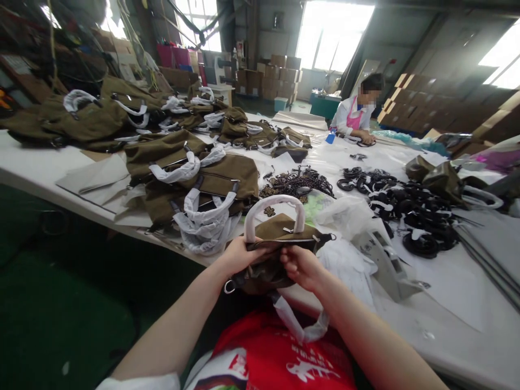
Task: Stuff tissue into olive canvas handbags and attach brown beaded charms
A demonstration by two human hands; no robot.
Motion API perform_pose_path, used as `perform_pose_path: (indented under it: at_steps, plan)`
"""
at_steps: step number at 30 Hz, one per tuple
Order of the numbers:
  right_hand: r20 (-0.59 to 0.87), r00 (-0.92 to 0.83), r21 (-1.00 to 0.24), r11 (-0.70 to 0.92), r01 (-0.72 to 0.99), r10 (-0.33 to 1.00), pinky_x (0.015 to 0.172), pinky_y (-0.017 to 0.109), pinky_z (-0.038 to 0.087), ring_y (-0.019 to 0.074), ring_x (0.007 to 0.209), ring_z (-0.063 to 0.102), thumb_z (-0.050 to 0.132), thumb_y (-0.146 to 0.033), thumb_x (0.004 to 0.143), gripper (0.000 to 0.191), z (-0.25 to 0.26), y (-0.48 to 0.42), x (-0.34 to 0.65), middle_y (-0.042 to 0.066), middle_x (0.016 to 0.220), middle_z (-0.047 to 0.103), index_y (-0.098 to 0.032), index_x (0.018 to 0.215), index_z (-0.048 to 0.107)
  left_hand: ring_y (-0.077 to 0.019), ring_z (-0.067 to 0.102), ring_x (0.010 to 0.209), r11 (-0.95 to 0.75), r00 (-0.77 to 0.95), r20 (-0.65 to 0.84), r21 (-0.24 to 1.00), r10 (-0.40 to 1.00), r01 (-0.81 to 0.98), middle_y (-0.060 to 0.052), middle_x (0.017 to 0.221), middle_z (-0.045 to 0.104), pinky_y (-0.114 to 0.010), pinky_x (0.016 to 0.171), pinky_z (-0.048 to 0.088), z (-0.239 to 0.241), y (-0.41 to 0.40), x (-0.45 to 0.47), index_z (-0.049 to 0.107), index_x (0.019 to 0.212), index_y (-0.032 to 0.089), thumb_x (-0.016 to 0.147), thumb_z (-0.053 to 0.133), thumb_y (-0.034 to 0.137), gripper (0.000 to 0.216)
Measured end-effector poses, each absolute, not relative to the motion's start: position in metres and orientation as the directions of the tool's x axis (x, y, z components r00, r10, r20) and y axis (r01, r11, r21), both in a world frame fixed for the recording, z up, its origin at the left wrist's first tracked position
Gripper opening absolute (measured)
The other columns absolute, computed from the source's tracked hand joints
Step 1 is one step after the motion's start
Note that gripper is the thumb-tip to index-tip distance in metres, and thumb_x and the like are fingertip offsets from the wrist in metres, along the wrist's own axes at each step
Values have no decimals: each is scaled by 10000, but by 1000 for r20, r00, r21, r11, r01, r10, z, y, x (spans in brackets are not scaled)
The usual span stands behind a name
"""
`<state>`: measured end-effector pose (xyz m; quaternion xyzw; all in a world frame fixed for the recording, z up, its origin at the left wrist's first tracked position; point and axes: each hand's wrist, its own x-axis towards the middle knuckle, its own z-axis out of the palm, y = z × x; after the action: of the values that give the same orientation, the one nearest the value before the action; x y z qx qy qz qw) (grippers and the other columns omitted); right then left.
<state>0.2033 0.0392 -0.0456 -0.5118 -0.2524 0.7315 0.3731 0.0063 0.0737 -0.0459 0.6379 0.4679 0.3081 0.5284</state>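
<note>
I hold an olive-brown handbag (280, 230) at the near edge of the white table (447, 281). Its handles are wrapped in white paper; one arches up, the other hangs down toward my red shirt. My left hand (239, 254) grips the bag's left side at the zipper opening, fingers closed on the fabric. On the right side of the opening, my right hand (300, 265) pinches the bag's rim. A metal ring dangles below my left hand.
Several similar brown bags (203, 179) with wrapped handles are piled on the table's left. Black straps (406, 208) and beaded cords (296, 184) lie at centre and right. White wrapping paper (349, 216) sits beside my bag. A person in white (355, 116) works at the far end. Cardboard boxes stand behind.
</note>
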Motion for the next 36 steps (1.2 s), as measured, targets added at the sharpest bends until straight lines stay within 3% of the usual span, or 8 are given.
perform_pose_path:
  at_steps: [5,9,12,15,20,24,30,36]
  plan:
    - [-162,-40,-950,-145,277,986,707,255,492,168,827,624,603,-226,833,57,-51,26,195,55,967,634,-189,865,633,-249,698,777,-43,272,-35,960,962,277,-78,820,769,-315,713,532,-43,76,15,751,828,138,721,664,386,283]
    - [-12,-309,-565,249,787,951,890,336,461,235,994,622,578,-217,844,204,-44,21,189,92,1110,631,-191,1023,673,-246,694,766,-75,222,5,949,975,307,-73,797,761,-317,712,527,-44,74,19,748,848,147,749,629,386,284]
    - [-84,-454,-472,366,802,887,854,319,480,226,942,646,554,-251,878,193,-34,13,184,96,1076,649,-178,992,691,-257,678,813,-165,84,142,889,986,427,-88,833,748,-348,768,521,-47,74,14,742,866,146,760,598,358,277]
    - [96,-522,-534,487,692,847,897,299,477,215,1025,631,584,-257,874,202,-19,4,191,92,1180,636,-181,1042,666,-255,666,858,-281,82,280,808,956,518,-82,868,739,-357,826,523,-46,76,-4,738,869,157,753,589,334,258]
    - [494,99,-607,262,750,864,812,285,481,177,873,631,452,-282,963,209,-8,19,260,68,915,680,-187,932,635,-231,670,796,-229,270,111,860,956,456,-26,833,723,-322,749,563,-43,78,-56,738,861,223,791,613,464,280]
    - [201,253,-424,-149,893,946,775,283,470,192,854,650,420,-285,962,265,-38,50,312,80,934,709,-171,971,659,-251,664,833,-176,284,56,891,957,418,-9,833,711,-343,762,571,-47,78,-83,735,829,260,786,624,475,246]
    - [-92,69,-260,-91,961,993,803,280,462,219,928,653,614,-200,809,118,-101,62,297,99,989,712,-170,873,709,-253,641,879,-96,273,-22,907,962,411,-20,872,701,-359,824,538,-57,79,-84,735,900,238,790,633,475,281]
    - [-162,70,-179,-99,979,984,826,295,462,229,941,657,512,-83,845,196,-118,63,284,169,1000,690,-118,887,700,-268,649,894,-26,261,-71,937,963,349,-26,884,724,-352,823,540,-54,81,-73,753,889,224,751,673,471,294]
